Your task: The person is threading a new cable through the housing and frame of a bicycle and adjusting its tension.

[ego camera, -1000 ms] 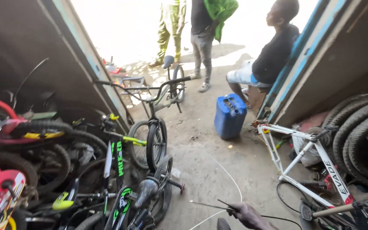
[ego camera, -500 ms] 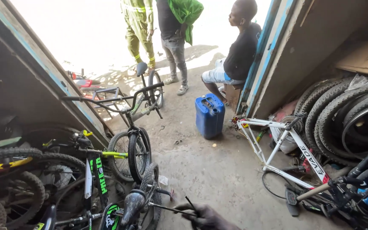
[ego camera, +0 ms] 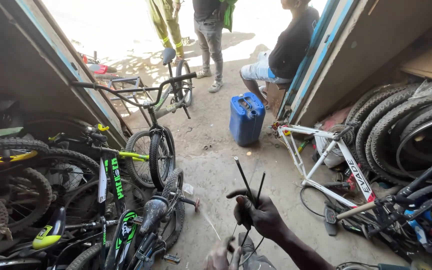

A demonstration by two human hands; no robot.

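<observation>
The right hand [ego camera: 258, 216] sits at about six o'clock in the view, fingers curled tight around a pair of thin black cables [ego camera: 248, 185] that stick up and fan slightly apart above the fist; thinner strands trail down below it. The left hand [ego camera: 219, 256] shows only in part at the bottom edge — near seven o'clock of the right — and whether it grips anything I cannot tell; it lies just beside the trailing strands.

At nine o'clock a heap of small bikes [ego camera: 76, 200] leans together (green-and-black frames, knobbly tyres); one black bicycle [ego camera: 151, 130] stands upright at eleven o'clock. A blue jerrycan [ego camera: 246, 119] stands on the concrete floor [ego camera: 216, 165] at twelve; a white bicycle frame [ego camera: 336, 165] lies at two o'clock, stacked tyres [ego camera: 401, 130] behind it. Three people — one seated [ego camera: 286, 50] — are at the doorway.
</observation>
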